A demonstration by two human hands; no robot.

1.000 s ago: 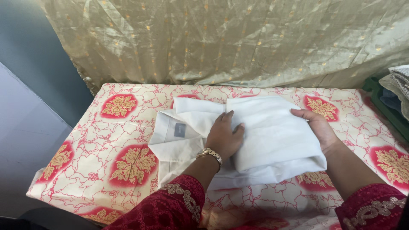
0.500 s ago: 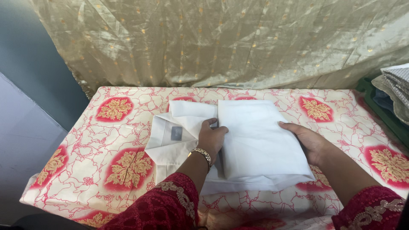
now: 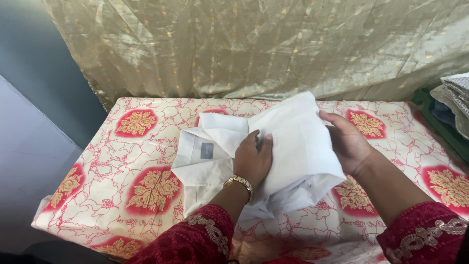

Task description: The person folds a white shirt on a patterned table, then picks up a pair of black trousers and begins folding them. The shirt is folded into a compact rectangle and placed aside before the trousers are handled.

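Note:
A white collared shirt (image 3: 293,142) lies partly folded on a table covered with a cream cloth with red and gold flower medallions (image 3: 141,161). Its collar with a small grey label (image 3: 207,150) points left. My left hand (image 3: 253,159), with a gold watch at the wrist, presses on the middle of the shirt at the fold's left edge. My right hand (image 3: 348,142) grips the right side of the folded part, which is raised and tilted off the table. Both sleeves are dark red with gold embroidery.
A shiny gold fabric with small dots (image 3: 273,46) hangs behind the table. At the far right edge is a stack of folded grey and blue cloth (image 3: 454,100) on something green. A grey-blue wall and floor (image 3: 34,122) are on the left.
The folded right part of the shirt, flat half a second ago, is now lifted and tilted up by my right hand. My left hand stays on the fold's left edge.

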